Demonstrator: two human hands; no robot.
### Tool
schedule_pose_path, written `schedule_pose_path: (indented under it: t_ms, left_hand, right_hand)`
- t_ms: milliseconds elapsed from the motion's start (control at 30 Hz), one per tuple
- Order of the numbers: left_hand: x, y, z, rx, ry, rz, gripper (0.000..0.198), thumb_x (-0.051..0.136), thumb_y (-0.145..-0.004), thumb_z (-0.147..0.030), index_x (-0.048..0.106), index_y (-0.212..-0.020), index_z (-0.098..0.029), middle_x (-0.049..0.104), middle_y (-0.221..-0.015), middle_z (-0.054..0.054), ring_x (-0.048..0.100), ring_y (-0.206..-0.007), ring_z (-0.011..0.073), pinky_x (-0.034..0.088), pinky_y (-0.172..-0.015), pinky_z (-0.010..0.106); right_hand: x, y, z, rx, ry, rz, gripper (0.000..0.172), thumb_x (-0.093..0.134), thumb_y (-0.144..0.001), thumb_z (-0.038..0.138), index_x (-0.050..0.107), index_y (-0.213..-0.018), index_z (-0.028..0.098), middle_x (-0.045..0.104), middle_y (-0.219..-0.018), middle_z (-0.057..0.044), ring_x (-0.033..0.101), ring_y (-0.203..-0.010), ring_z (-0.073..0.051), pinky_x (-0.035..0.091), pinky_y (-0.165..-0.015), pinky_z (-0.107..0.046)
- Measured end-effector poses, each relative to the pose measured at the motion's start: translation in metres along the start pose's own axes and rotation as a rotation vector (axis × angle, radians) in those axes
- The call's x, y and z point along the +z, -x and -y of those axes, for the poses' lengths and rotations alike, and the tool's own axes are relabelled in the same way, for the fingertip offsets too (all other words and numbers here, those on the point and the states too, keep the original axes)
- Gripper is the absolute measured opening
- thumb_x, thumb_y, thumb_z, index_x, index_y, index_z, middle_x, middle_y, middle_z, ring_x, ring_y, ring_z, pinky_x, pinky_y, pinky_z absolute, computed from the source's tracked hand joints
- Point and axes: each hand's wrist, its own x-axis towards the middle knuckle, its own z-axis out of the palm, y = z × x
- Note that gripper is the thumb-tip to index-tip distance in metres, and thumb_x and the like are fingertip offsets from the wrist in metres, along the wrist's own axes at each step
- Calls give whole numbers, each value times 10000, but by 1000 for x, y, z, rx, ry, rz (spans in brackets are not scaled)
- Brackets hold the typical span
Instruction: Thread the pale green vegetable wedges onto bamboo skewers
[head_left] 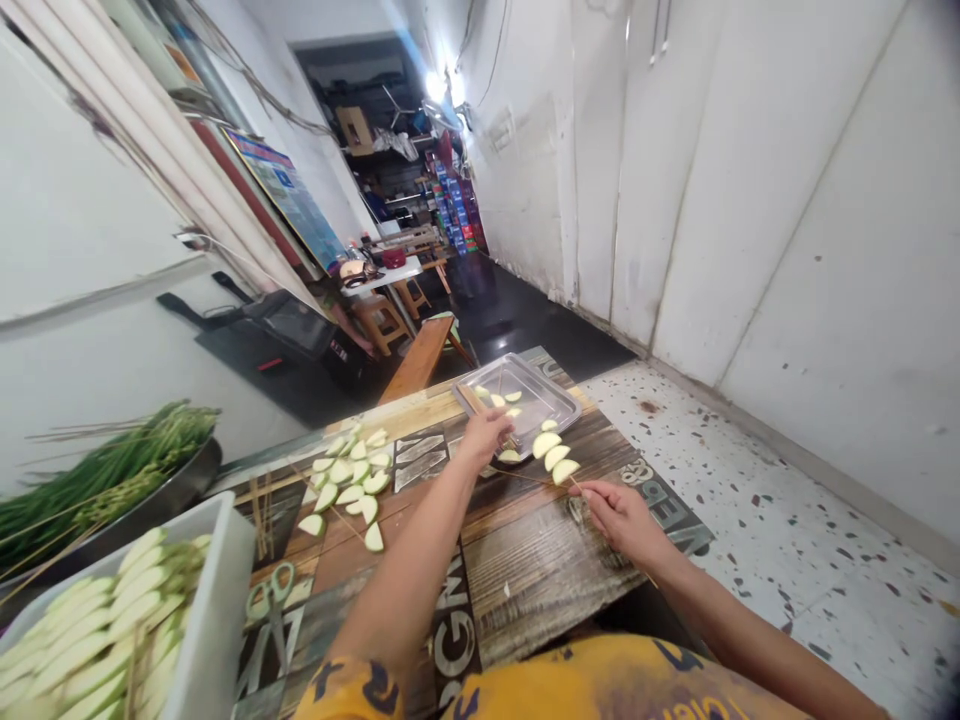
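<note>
My right hand (pixel 615 512) pinches the lower end of a thin skewer (pixel 575 480) at the table's right side. Several half-round, pale vegetable slices with green skin (pixel 556 457) are threaded along it. Over the near edge of a shallow metal tray (pixel 562 408) is my left hand (pixel 487 437), its fingers bent and close together. Whatever they hold, if anything, is hidden. A few loose slices (pixel 513 397) lie in the tray, beside a wooden-looking strip (pixel 470 399). More cut slices (pixel 352 475) are heaped on the table left of my left arm.
Green-handled scissors (pixel 276 610) and several bare skewers (pixel 262 515) lie on the left of the table (pixel 540 560). A white bin (pixel 217 580) holds skewered slices. Behind it a metal basin (pixel 202 470) holds long green vegetables (pixel 127 480). A wooden bench (pixel 420 360) stands beyond the table.
</note>
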Motion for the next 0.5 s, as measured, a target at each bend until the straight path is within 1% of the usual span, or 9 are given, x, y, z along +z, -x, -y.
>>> schedule_pose_path:
  t_ms: [67,167,233,300,500]
  left_hand:
    - [-3,10,-1,-48,52,29,135,602,-703,-78,584,-826,-132,570,-657,11,540,-572,83,389,-511,174]
    - [-5,20,-1,-124,133,58,109,590,-726,-93,578,-829,-126,617,-723,45,577,-598,91,426,-510,177]
    - [-4,24,0,-185,191,63,95,578,-745,-106,581,-839,-119,644,-777,71,603,-631,105,453,-523,186]
    - [-1,27,0,-226,228,70,80,566,-761,-114,587,-838,-107,657,-790,86,617,-646,117,475,-542,199]
    - [8,33,-1,-228,228,117,81,543,-789,-123,609,-822,-91,667,-735,79,608,-583,103,494,-560,209]
  right_hand:
    - [4,0,0,-11,-1,20,406,487,-786,475,607,-930,115,302,-422,92,252,-377,-59,176,-377,-190]
    - [8,0,1,-13,8,30,408,488,-786,468,605,-938,108,294,-422,96,243,-376,-56,179,-379,-191]
    - [9,0,1,-8,17,28,414,482,-789,470,602,-946,106,297,-421,97,240,-374,-55,176,-380,-192]
    - [9,-1,1,-4,12,24,427,482,-785,479,599,-946,101,296,-427,96,238,-378,-55,171,-381,-192]
    - [7,-1,-1,1,-3,34,428,494,-785,472,595,-953,91,291,-428,98,240,-386,-54,164,-382,-187]
